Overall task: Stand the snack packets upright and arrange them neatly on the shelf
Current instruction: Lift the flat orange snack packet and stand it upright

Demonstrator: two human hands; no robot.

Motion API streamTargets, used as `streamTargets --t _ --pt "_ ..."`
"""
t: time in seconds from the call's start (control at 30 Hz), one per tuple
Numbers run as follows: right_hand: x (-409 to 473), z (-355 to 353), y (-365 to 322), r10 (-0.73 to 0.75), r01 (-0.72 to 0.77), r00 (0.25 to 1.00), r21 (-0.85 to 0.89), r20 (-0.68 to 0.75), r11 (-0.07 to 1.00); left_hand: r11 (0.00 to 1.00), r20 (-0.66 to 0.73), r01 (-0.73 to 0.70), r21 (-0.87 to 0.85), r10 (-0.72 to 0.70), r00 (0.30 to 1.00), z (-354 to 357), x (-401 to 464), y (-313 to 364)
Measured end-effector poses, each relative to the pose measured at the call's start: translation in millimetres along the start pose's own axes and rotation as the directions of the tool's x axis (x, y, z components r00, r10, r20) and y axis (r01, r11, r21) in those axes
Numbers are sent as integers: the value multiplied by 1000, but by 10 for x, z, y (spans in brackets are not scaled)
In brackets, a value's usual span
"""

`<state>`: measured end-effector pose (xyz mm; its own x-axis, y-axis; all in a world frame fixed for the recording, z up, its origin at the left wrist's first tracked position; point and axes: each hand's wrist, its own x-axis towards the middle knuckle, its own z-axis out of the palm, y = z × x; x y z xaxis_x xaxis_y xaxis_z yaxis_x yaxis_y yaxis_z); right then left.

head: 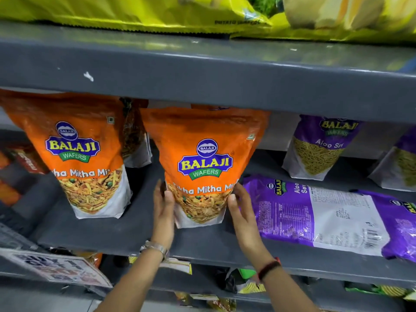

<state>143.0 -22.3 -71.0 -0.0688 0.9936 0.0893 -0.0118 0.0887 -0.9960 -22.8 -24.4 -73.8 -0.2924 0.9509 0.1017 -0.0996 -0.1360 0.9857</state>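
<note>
An orange snack packet (202, 158) stands upright in the middle of the grey shelf (126, 235). My left hand (163, 208) grips its lower left edge and my right hand (242, 208) grips its lower right edge. A second orange packet (81, 152) stands upright to the left, with another one partly hidden behind it. A purple packet (319, 212) lies flat on the shelf to the right, close to my right hand. Two more purple packets (319, 147) stand upright at the back right.
The shelf above (202, 79) hangs low over the packets' tops and carries yellow bags (135, 12). A printed offer sign (56, 266) sits at the lower left. More packets fill the shelf below (243, 282).
</note>
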Motion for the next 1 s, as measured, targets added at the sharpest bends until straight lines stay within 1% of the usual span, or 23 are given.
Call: streamTargets --t 0.07,0.13,0.17,0.23,0.3,0.37,0.47,0.6,0.7,0.77,0.83,0.87,0.9,0.93,0.97,1.0 --pt "32 -96 -37 3 3 997 -92 72 996 999 56 11 47 -13 998 -54 -49 -62" --pt "96 -122 -46 39 -5 986 -201 164 980 991 173 -17 133 -6 985 -70 -98 -105" --pt "113 -111 -20 52 -6 982 -244 182 970 983 209 -30 181 -8 978 -86 -92 -122" --pt "100 -66 51 44 -6 992 -306 116 952 967 240 -36 251 -26 970 -126 -17 -126" --pt "68 -22 117 16 -9 1000 -314 22 949 960 279 -23 280 -58 959 -162 64 -90" --pt "47 13 152 0 -9 1000 -311 -27 950 955 318 -19 295 -79 945 -183 106 -76" --pt "27 46 178 -2 -18 998 -321 -60 947 951 318 8 308 -111 942 -218 112 -133" --pt "-8 74 187 1 -32 996 -346 -90 938 958 323 24 286 -120 939 -236 47 -207" --pt "-38 81 165 12 -41 996 -345 -85 938 960 324 42 278 -134 937 -258 59 -230" --pt "-76 42 128 12 -39 997 -336 -82 941 957 280 49 285 -132 951 -262 19 -257" --pt "-141 -64 56 4 -48 992 -353 -125 934 966 139 59 251 -96 986 -213 -115 -271" --pt "-179 -146 9 -20 -40 986 -357 -163 933 965 46 22 262 -36 998 -157 -212 -259" --pt "-215 -249 -43 -54 -22 977 -347 -206 937 950 -36 -47 310 61 997 -84 -309 -246" --pt "-246 -366 -102 -80 -5 965 -322 -251 947 917 -89 -130 377 175 981 4 -397 -240" --pt "-270 -493 -166 -93 4 952 -294 -290 956 883 -111 -201 425 270 956 104 -472 -237" --pt "-284 -643 -224 -100 6 941 -280 -322 960 858 -110 -242 453 323 940 220 -546 -239"
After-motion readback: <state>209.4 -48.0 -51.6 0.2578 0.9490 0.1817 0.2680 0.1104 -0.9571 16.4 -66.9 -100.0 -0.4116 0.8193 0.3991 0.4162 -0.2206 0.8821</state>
